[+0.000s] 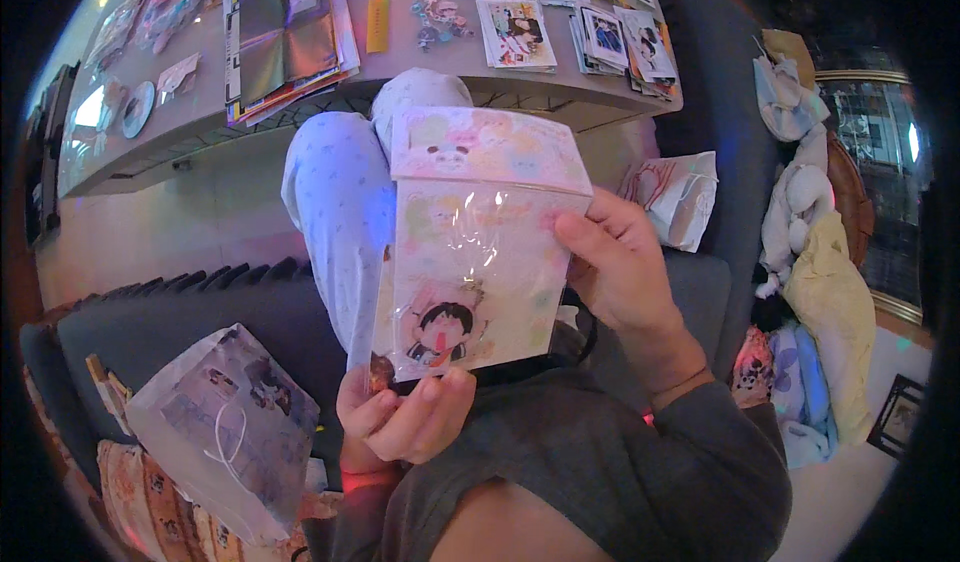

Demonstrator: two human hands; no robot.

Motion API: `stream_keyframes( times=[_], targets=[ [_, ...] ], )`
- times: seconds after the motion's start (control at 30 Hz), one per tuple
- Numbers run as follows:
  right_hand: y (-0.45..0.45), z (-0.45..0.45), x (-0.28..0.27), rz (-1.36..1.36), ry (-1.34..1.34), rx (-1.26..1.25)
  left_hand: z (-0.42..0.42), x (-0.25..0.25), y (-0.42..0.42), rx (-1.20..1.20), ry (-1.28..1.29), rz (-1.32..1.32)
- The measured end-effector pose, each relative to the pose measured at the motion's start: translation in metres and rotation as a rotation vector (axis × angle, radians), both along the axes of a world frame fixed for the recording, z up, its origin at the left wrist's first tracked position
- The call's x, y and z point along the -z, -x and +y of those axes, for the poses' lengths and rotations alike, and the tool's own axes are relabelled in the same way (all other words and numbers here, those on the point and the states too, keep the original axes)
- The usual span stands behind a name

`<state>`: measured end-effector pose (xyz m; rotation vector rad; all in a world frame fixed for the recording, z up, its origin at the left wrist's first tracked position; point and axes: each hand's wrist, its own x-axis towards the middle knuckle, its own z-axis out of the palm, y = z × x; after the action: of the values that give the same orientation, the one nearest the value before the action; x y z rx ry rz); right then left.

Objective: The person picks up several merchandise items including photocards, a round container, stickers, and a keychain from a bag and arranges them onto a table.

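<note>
A glossy clear plastic sleeve [480, 254] with pastel cartoon-printed paper inside is held up above my lap. Its top flap [487, 149] shows a panda face, and a black-haired cartoon figure [439, 331] appears near its lower left corner. My right hand [619, 254] pinches the sleeve's right edge, thumb in front. At the bottom, my left hand [409, 416] grips the lower left corner with curled fingers. A second clear-edged flat piece [382, 314] sticks out behind the sleeve's left side, also in my left hand; most of it is hidden.
The table [300, 116] ahead carries an open binder [285, 37], a yellow strip [378, 25], charms [441, 20], and card stacks [517, 33]. White paper bags stand at left [225, 427] and right [679, 198] on the dark sofa [697, 284]. Plush toys [832, 322] lie far right.
</note>
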<state>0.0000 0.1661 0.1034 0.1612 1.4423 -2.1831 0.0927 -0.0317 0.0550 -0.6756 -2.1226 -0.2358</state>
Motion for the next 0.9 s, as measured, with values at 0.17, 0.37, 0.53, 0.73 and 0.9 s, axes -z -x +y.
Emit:
stream_keyframes(
  times=[0.17, 0.37, 0.53, 0.73, 0.9],
  targets=[
    [0.007, -0.001, -0.007, 0.073, -0.001, 0.117, 0.004, 0.009, 0.015, -0.057, -0.129, 0.269],
    [0.01, 0.007, -0.009, 0.158, -0.03, 0.169, 0.005, 0.012, 0.016, -0.069, -0.186, 0.301],
    [0.012, 0.007, -0.01, 0.155, -0.056, 0.198, 0.005, 0.006, 0.012, -0.108, -0.144, 0.207],
    [0.015, 0.013, -0.006, 0.162, -0.008, 0.249, 0.004, 0.007, 0.013, -0.058, -0.181, 0.135],
    [0.017, 0.014, -0.009, 0.136, 0.018, 0.252, -0.013, 0.007, 0.016, 0.069, -0.426, -0.124]
  ],
)
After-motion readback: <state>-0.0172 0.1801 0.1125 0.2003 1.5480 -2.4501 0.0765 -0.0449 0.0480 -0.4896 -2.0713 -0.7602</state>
